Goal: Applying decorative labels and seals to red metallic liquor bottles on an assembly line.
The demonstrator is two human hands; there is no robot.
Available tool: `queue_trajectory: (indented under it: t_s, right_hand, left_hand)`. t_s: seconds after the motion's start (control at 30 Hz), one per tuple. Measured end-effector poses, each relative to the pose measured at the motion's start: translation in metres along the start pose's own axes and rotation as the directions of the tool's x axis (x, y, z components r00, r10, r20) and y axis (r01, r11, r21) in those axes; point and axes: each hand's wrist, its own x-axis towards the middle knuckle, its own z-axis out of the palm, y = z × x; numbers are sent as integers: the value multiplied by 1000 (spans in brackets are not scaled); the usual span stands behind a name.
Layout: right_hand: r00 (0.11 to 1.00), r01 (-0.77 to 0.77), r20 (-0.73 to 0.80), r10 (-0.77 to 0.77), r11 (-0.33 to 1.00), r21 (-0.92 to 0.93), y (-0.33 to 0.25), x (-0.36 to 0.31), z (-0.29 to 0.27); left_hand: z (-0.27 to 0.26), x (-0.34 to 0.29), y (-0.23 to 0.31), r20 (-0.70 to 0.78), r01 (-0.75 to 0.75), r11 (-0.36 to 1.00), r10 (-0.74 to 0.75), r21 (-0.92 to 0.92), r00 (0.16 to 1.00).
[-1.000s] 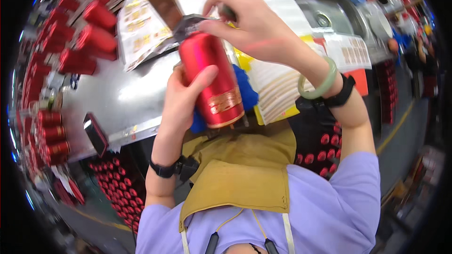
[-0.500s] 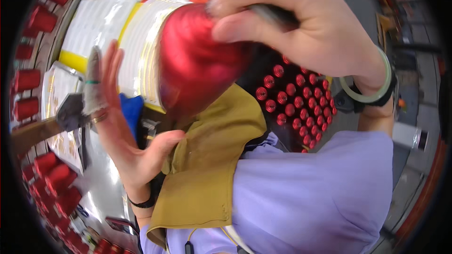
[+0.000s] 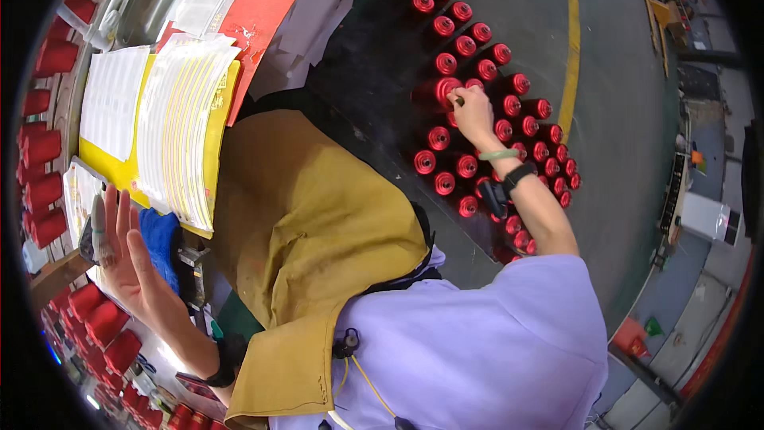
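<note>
At the right, my right hand [image 3: 474,115] reaches down among red metal cylinders and is closed on the top of one shiny red cylinder [image 3: 446,91]. That cylinder stands upright in the group, its neck partly hidden by my fingers. My left hand [image 3: 131,259] is raised at the left, fingers stretched out and nothing in it. One of its fingers is wrapped in a pale covering. Close by are a blue cloth [image 3: 161,243] and a stack of clear-edged label sheets [image 3: 179,135].
Several more red cylinders [image 3: 425,162] stand in rows on a dark surface [image 3: 374,87]. Printed sheets lie on yellow [image 3: 208,167] and red boards [image 3: 263,16]. Red cylinders [image 3: 107,322] also line the left side. A yellow line [image 3: 571,56] crosses the floor.
My right hand has carried the red cylinder from in front of me, beside the label sheets, away to the right and down among the others. My left hand has drawn left, away from it.
</note>
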Motion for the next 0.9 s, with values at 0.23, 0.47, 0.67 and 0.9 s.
queue_trajectory:
  t_s: [0.23, 0.47, 0.67, 0.9]
  right_hand:
    - [977, -180, 105, 185, 982, -56, 32, 60, 127]
    - [959, -51, 268, 90, 988, -149, 6, 76, 118]
    - [996, 71, -77, -49, 947, 314, 6, 94, 40]
    - [839, 542, -294, -457, 738, 401, -210, 128, -88]
  left_hand:
    - [-32, -43, -1, -258, 191, 965, -141, 180, 956]
    - [-60, -70, 7, -452, 286, 934, -164, 216, 877]
    - [-113, -61, -16, -715, 204, 964, -21, 171, 699]
    - [-292, -54, -104, -867, 552, 668, 394, 499, 306]
